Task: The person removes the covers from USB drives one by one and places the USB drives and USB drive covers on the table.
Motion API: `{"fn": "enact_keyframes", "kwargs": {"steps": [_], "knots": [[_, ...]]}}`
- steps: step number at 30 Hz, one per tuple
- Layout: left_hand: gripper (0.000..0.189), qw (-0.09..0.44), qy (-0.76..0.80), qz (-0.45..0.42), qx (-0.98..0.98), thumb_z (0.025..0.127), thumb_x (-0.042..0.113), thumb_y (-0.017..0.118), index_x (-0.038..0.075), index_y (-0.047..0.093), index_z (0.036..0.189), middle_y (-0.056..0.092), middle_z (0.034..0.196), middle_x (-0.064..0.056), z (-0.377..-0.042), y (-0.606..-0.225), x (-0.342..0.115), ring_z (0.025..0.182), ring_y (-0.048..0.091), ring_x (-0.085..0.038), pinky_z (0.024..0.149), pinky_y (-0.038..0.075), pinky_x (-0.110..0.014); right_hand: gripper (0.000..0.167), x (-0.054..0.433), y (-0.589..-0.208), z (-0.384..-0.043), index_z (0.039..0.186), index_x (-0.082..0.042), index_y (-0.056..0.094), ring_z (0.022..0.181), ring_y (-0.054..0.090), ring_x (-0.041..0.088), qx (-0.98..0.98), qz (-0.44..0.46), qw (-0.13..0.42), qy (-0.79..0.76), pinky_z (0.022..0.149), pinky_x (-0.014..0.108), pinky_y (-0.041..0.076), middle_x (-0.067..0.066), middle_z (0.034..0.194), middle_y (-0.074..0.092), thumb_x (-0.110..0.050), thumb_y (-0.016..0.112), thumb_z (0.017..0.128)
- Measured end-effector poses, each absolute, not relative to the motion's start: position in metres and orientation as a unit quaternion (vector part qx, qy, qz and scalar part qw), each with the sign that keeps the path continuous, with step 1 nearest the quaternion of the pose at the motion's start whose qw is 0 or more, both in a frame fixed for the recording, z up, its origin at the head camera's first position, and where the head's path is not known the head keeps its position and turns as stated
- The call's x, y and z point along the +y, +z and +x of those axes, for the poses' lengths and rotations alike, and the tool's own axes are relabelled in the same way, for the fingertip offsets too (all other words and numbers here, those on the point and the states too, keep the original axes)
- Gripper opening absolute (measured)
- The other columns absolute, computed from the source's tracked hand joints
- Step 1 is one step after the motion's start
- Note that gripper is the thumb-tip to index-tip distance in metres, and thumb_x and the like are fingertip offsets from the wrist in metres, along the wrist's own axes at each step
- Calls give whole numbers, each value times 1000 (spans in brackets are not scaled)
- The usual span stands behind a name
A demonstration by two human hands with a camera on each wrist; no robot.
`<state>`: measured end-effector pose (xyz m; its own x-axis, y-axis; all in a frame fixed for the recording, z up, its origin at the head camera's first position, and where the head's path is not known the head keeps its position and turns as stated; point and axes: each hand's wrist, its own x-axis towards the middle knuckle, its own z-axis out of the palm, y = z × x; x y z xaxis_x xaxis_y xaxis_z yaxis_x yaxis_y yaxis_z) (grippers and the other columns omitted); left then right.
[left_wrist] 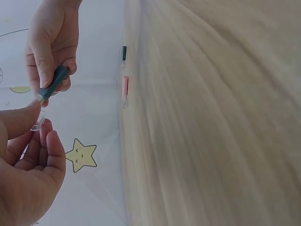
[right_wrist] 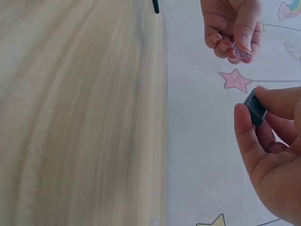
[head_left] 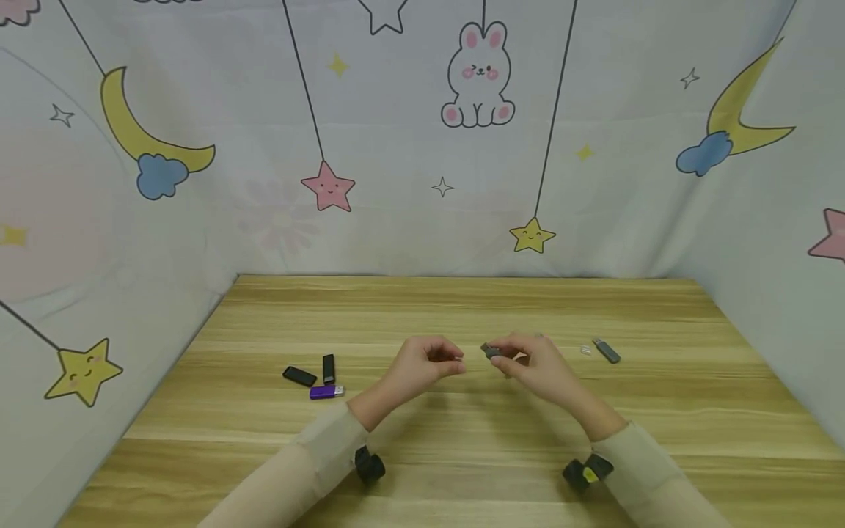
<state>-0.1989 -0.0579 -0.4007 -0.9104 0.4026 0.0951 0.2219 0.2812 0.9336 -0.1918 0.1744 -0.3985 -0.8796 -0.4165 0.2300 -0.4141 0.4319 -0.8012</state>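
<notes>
Head view: right hand is pinching a dark memory stick above the table, its plug pointing toward the left hand. Left wrist view: left hand is pinching a clear cap; probably light, slick, perhaps brittle, wanting a gentle side hold. Right wrist view: fingers are gripping the memory stick's body; likely stiff, light, best held there.
</notes>
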Motion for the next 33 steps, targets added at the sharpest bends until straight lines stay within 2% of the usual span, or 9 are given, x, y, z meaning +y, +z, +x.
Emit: {"fn": "enact_keyframes", "kwargs": {"steps": [5, 12, 15, 20, 27, 33], "knots": [[14, 77, 574, 179, 795, 86, 9, 72, 0, 71, 97, 70, 90, -6, -207, -398, -53, 78, 62, -9, 70, 53, -26, 25, 174, -396, -199, 116, 3, 66, 79, 63, 19, 853, -220, 4, -473, 68, 26, 55, 9, 92, 66, -9, 63, 94], [14, 83, 571, 163, 801, 88, 15, 72, 7, 72, 99, 70, 93, -2, -217, -397, -46, 81, 63, -11, 75, 54, -34, 29, 173, -392, -209, 121, 2, 63, 81, 65, 22, 852, -180, 13, -492, 77, 46, 55, 14, 100, 67, -11, 61, 95], [15, 78, 577, 162, 797, 88, 15, 72, 6, 72, 99, 71, 93, -4, -221, -397, -44, 81, 64, -12, 77, 54, -36, 31, 174, -392, -213, 124, 1, 61, 82, 66, 21, 856, -161, 18, -491, 78, 50, 54, 15, 104, 68, -12, 61, 95], [15, 69, 588, 160, 790, 88, 13, 71, 4, 72, 100, 71, 94, -6, -229, -399, -41, 83, 65, -13, 79, 55, -37, 33, 173, -394, -221, 126, 1, 60, 81, 66, 19, 866, -152, 12, -476, 76, 43, 55, 14, 102, 68, -13, 61, 95], [16, 69, 579, 146, 799, 89, 17, 71, 6, 72, 101, 71, 96, -4, -238, -402, -38, 86, 65, -14, 78, 54, -31, 33, 167, -401, -232, 124, 5, 60, 80, 67, 21, 859, -135, 14, -493, 79, 46, 55, 17, 100, 68, -9, 62, 94], [20, 69, 579, 126, 803, 89, 13, 71, 0, 71, 104, 71, 97, -6, -245, -409, -36, 87, 65, -16, 79, 54, -32, 31, 162, -407, -238, 119, 9, 61, 83, 67, 23, 853, -113, 16, -509, 74, 38, 57, 22, 102, 67, -7, 64, 93]]}}
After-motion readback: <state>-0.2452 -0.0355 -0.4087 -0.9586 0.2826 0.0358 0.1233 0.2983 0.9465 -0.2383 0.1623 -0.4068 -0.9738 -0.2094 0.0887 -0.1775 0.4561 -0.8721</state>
